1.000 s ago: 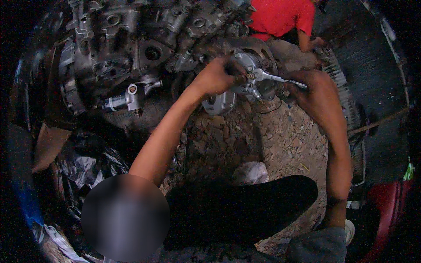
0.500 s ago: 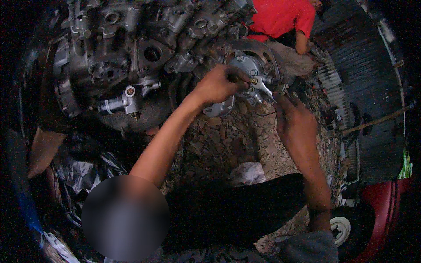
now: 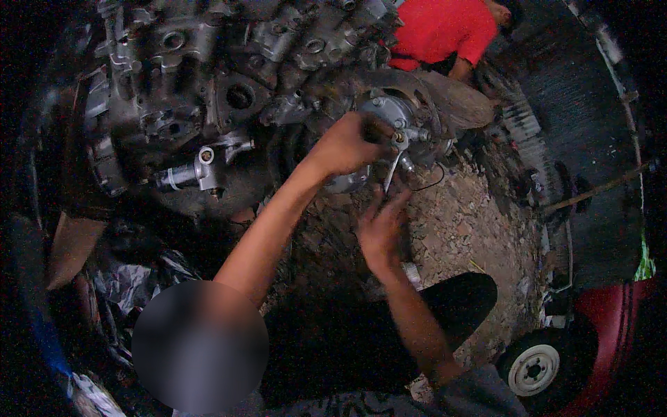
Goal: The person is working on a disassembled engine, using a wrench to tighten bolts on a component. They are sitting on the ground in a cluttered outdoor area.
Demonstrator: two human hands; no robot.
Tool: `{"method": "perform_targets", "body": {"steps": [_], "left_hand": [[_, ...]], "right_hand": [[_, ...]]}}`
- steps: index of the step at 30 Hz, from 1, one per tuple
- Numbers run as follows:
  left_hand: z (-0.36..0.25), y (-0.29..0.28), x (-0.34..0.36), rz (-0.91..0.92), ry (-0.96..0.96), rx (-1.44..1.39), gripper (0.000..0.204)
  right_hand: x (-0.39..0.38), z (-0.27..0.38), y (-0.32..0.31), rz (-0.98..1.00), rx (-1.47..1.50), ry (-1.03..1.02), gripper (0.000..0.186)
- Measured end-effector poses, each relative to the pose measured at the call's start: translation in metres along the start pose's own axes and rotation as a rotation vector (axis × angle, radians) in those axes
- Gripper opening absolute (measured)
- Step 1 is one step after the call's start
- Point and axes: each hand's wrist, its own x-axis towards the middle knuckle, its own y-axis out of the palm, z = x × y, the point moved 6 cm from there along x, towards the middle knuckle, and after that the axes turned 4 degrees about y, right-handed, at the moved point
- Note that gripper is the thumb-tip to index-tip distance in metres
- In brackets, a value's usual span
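Note:
A silver wrench (image 3: 392, 169) has its head around a small brass-coloured fitting (image 3: 399, 137) on a round metal pump-like part (image 3: 389, 110) at the engine's right side. My left hand (image 3: 347, 147) is closed beside the wrench's head, its dark fingertips against the fitting area; what they grip is hidden. Below, my right hand (image 3: 382, 226) has its fingers around the wrench's lower end, which points down toward me. A thin black wire (image 3: 436, 182) curves out to the right of the wrench.
The large greasy engine block (image 3: 174, 76) fills the upper left, with a silver cylindrical part (image 3: 182, 175) on its near side. A person in a red shirt (image 3: 445, 31) is at the back right. Near right are a white-rimmed wheel (image 3: 533, 370) and red bodywork (image 3: 611, 333). Debris covers the ground (image 3: 458, 236).
The wrench's free end has swung from lower right to pointing down and slightly left. My right hand has moved left and down with it. My left hand stays at the fitting.

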Motion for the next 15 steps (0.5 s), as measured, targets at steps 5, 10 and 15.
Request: {"method": "perform_targets", "body": {"steps": [5, 10, 15], "left_hand": [[-0.017, 0.012, -0.002, -0.068, -0.006, 0.149, 0.045], [-0.023, 0.009, -0.007, 0.044, 0.022, 0.113, 0.047], [-0.021, 0.005, -0.002, 0.095, 0.031, 0.073, 0.042]], "right_hand": [[-0.005, -0.038, 0.045, -0.282, 0.218, 0.073, 0.039], [-0.023, -0.023, 0.009, -0.129, 0.365, 0.209, 0.038], [0.018, 0.003, -0.098, -0.004, -0.086, -0.129, 0.024]]}}
